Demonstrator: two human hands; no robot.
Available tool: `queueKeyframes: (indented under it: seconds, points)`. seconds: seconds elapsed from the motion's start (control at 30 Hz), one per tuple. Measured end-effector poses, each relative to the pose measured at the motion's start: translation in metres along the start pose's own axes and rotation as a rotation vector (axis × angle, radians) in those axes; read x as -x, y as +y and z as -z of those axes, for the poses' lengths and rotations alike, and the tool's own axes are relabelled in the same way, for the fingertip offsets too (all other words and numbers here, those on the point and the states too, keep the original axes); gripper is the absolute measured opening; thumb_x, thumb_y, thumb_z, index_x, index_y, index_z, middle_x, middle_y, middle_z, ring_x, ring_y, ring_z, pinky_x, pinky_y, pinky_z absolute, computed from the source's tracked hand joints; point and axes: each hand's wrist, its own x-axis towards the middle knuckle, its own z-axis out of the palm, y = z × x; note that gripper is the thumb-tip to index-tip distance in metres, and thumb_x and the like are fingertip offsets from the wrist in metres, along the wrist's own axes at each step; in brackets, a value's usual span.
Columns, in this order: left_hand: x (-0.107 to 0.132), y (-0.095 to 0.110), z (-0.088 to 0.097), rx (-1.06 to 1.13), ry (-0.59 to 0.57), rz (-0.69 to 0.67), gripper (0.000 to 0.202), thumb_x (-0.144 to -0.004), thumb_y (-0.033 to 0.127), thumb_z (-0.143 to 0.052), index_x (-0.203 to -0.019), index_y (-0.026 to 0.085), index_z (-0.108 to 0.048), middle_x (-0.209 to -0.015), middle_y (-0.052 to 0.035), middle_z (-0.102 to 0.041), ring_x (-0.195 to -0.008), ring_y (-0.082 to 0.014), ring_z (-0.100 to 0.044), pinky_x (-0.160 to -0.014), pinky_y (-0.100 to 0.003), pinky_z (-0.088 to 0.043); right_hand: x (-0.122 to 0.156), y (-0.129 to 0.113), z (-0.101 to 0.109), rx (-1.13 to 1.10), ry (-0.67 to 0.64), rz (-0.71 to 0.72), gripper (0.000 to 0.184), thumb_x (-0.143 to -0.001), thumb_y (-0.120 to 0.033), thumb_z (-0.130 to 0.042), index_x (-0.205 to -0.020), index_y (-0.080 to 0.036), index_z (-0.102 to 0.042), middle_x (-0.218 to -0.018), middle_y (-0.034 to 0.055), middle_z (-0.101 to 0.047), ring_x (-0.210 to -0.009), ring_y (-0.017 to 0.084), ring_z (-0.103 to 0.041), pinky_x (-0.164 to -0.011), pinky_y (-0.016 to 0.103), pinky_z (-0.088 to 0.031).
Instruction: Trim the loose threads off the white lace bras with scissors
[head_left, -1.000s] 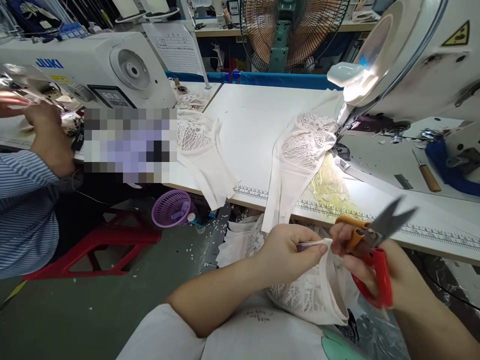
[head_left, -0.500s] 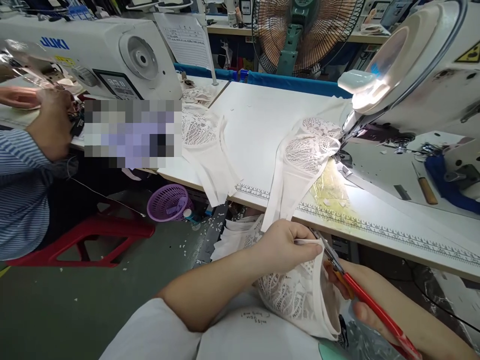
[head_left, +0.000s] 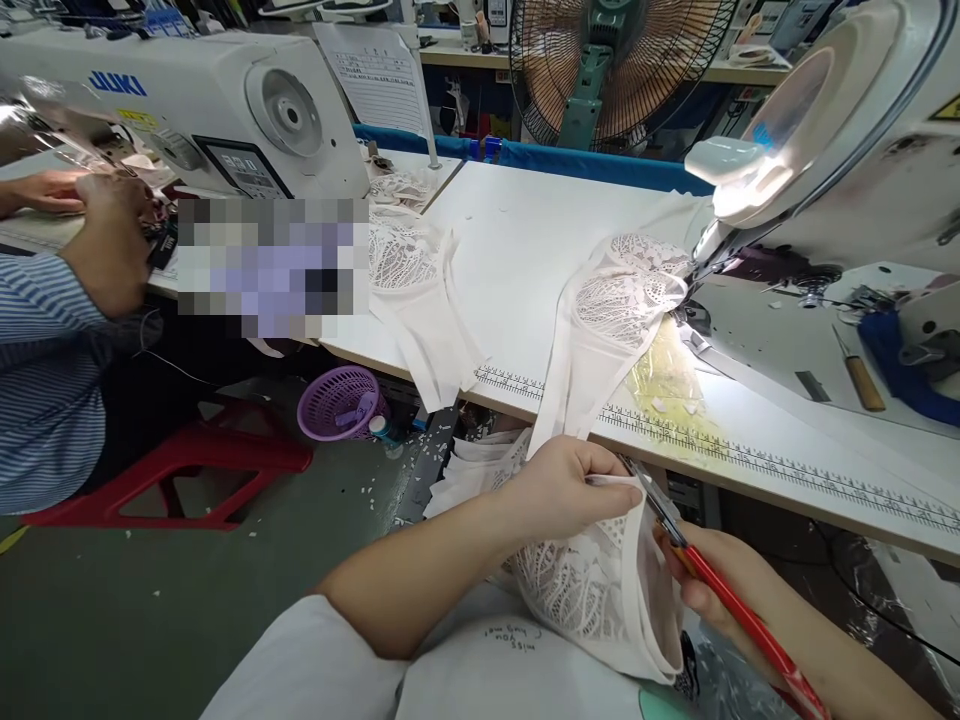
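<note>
My left hand (head_left: 574,490) is closed, thumb and fingers pinching the white edge of a lace bra (head_left: 577,590) over my lap. My right hand (head_left: 709,570) is closed round red-handled scissors (head_left: 739,605). Their metal blades point up and left, lying at the pinched edge beside my left fingertips. From the frames I cannot tell whether the blades touch the fabric. Another lace piece (head_left: 619,300) lies on the table just beyond my left hand, reaching to the sewing machine (head_left: 840,170) on the right.
A measuring tape strip (head_left: 750,462) runs along the front of the white table (head_left: 517,240). Another lace piece (head_left: 412,270) hangs over its left edge. An awl (head_left: 862,380) lies by the machine. To the left, a co-worker's hand (head_left: 112,215) works at another sewing machine (head_left: 225,110).
My right fingers have drawn in round the scissors handles, and the handles have moved slightly left. My left hand keeps its pinch. The co-worker's hands have shifted, and the view has moved slightly.
</note>
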Motion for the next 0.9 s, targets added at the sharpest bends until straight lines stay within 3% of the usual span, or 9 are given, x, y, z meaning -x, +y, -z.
queueKeyframes:
  seconds: [0.27, 0.37, 0.47, 0.57, 0.63, 0.7, 0.77, 0.9]
  points:
    - [0.005, 0.007, 0.003, -0.004, 0.060, -0.046, 0.027, -0.072, 0.030, -0.060, -0.051, 0.017, -0.049, -0.050, 0.0034, -0.039, -0.048, -0.0090, -0.037, -0.047, -0.024, -0.028, -0.004, 0.001, 0.001, 0.054, 0.220, 0.039, 0.049, -0.089, -0.064, -0.034, -0.062, -0.024, -0.031, -0.056, -0.0054, -0.029, -0.047, 0.013, -0.030, -0.043, 0.026, -0.025]
    - [0.006, 0.006, 0.006, 0.033, 0.132, -0.161, 0.021, -0.070, 0.028, -0.064, -0.055, 0.015, -0.058, -0.059, 0.0005, -0.049, -0.055, -0.0108, -0.046, -0.053, -0.025, -0.036, -0.001, -0.007, 0.009, 0.052, 0.259, 0.059, 0.040, -0.086, -0.061, -0.046, -0.070, -0.024, -0.042, -0.062, -0.0035, -0.042, -0.052, 0.016, -0.042, -0.045, 0.026, -0.036]
    - [0.009, 0.004, 0.010, 0.075, 0.189, -0.231, 0.015, -0.067, 0.028, -0.070, -0.061, 0.015, -0.067, -0.067, -0.0026, -0.057, -0.063, -0.0134, -0.052, -0.060, -0.027, -0.040, 0.004, -0.013, 0.011, 0.068, 0.298, 0.100, 0.030, -0.076, -0.054, -0.065, -0.087, -0.030, -0.052, -0.088, 0.0014, -0.064, -0.073, 0.024, -0.062, -0.057, 0.031, -0.052]
    - [0.013, 0.002, 0.016, 0.112, 0.241, -0.204, 0.016, -0.066, 0.030, -0.073, -0.064, 0.015, -0.071, -0.066, -0.0036, -0.062, -0.064, -0.0140, -0.054, -0.062, -0.027, -0.041, 0.004, -0.021, 0.001, 0.081, 0.262, 0.144, 0.038, -0.069, -0.043, -0.076, -0.097, -0.036, -0.052, -0.108, 0.0003, -0.068, -0.082, 0.027, -0.068, -0.049, 0.028, -0.054]
    - [0.018, 0.002, 0.020, 0.162, 0.281, -0.184, 0.016, -0.064, 0.031, -0.075, -0.065, 0.015, -0.071, -0.066, -0.0033, -0.064, -0.064, -0.0134, -0.055, -0.062, -0.026, -0.042, 0.001, -0.027, -0.011, 0.077, 0.240, 0.195, 0.042, -0.069, -0.039, -0.076, -0.103, -0.038, -0.051, -0.097, -0.0010, -0.071, -0.074, 0.025, -0.069, -0.042, 0.025, -0.051]
    - [0.024, 0.002, 0.025, 0.209, 0.327, -0.179, 0.017, -0.062, 0.032, -0.077, -0.065, 0.016, -0.071, -0.065, -0.0022, -0.064, -0.061, -0.0120, -0.054, -0.059, -0.025, -0.043, -0.003, -0.034, -0.025, 0.071, 0.265, 0.205, 0.033, -0.074, -0.037, -0.071, -0.101, -0.034, -0.051, -0.077, -0.0032, -0.067, -0.059, 0.021, -0.066, -0.041, 0.025, -0.050]
    - [0.032, 0.000, 0.031, 0.220, 0.389, -0.180, 0.017, -0.061, 0.030, -0.078, -0.065, 0.016, -0.070, -0.063, -0.0014, -0.064, -0.058, -0.0111, -0.054, -0.056, -0.023, -0.043, -0.003, -0.039, -0.033, 0.084, 0.283, 0.165, 0.015, -0.082, -0.037, -0.061, -0.088, -0.028, -0.050, -0.064, -0.0050, -0.060, -0.049, 0.017, -0.059, -0.041, 0.024, -0.049]
    - [0.055, -0.007, 0.046, 0.170, 0.481, -0.183, 0.012, -0.062, 0.026, -0.078, -0.067, 0.017, -0.071, -0.063, -0.0010, -0.065, -0.056, -0.0104, -0.055, -0.052, -0.021, -0.044, 0.004, -0.038, -0.029, 0.157, 0.244, 0.099, 0.023, -0.085, -0.036, -0.054, -0.068, -0.025, -0.043, -0.055, -0.0047, -0.050, -0.043, 0.013, -0.047, -0.038, 0.022, -0.042]
